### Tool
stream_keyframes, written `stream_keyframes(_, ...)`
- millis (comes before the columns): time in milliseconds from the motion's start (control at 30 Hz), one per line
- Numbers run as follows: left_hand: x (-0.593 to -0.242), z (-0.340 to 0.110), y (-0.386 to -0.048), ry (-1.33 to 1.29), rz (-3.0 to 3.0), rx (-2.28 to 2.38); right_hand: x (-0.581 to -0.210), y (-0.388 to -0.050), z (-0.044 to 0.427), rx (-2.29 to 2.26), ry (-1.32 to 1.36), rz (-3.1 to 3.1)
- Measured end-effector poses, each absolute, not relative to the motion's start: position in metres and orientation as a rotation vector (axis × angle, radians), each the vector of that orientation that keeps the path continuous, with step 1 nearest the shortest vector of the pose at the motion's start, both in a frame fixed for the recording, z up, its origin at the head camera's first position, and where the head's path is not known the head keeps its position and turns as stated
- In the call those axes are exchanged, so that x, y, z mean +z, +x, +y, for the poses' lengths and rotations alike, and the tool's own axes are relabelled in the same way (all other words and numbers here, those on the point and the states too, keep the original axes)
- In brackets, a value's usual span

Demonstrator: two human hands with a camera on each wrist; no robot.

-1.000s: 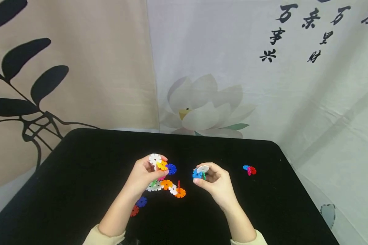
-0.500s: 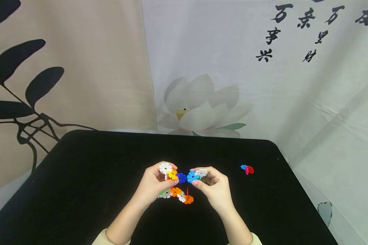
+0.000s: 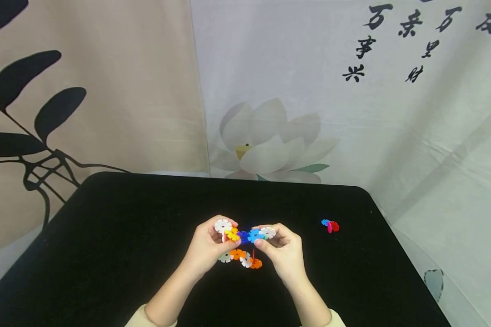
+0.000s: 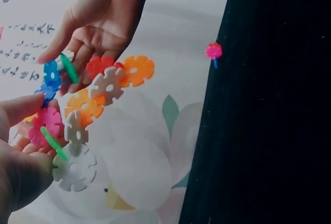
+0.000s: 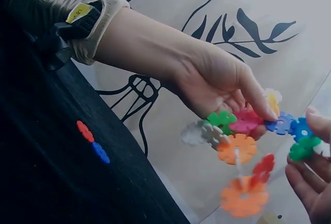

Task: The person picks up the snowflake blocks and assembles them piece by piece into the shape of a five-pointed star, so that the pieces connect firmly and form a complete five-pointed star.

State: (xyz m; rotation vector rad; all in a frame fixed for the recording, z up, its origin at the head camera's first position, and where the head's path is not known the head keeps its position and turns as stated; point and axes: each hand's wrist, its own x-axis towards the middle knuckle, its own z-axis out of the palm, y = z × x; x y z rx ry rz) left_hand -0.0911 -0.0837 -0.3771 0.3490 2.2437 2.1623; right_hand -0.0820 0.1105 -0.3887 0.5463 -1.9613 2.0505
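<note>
My left hand [image 3: 207,243] pinches a chain of notched plastic snowflake discs near its dark blue disc [image 5: 278,123]. White and yellow discs [image 3: 232,234] stick up by its fingers. A branch with pink [image 5: 246,120], green, white, orange and red discs hangs below. My right hand [image 3: 284,252] pinches a smaller cluster: a light blue disc [image 3: 255,235], a white disc [image 3: 268,233] and a green disc [image 5: 304,148]. Between the hands the dark blue and light blue discs meet edge to edge. How deeply their slots engage, I cannot tell.
On the right of the black table [image 3: 376,272] lies a small cluster of blue, pink and red discs [image 3: 330,226]. A joined red and blue pair [image 5: 93,142] lies on the table in the right wrist view. A printed cloth [image 3: 270,68] hangs behind.
Both hands have come together, the left moving right with its chain and the right moving slightly left. The dark blue and light blue discs, apart a second ago, now meet.
</note>
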Motion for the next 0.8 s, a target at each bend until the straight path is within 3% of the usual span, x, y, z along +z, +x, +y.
stream_keyframes(500,-0.3774,-0.0827,-0.0924,0.361,2.224,2.184,-0.3883,-0.0845,0.1102,2.036,0.528,-2.036)
stream_keyframes(800,-0.3800,-0.0864,-0.0992,0.104,2.001,2.411,-0.3968,-0.0903,0.1107,1.851,0.601,-2.306)
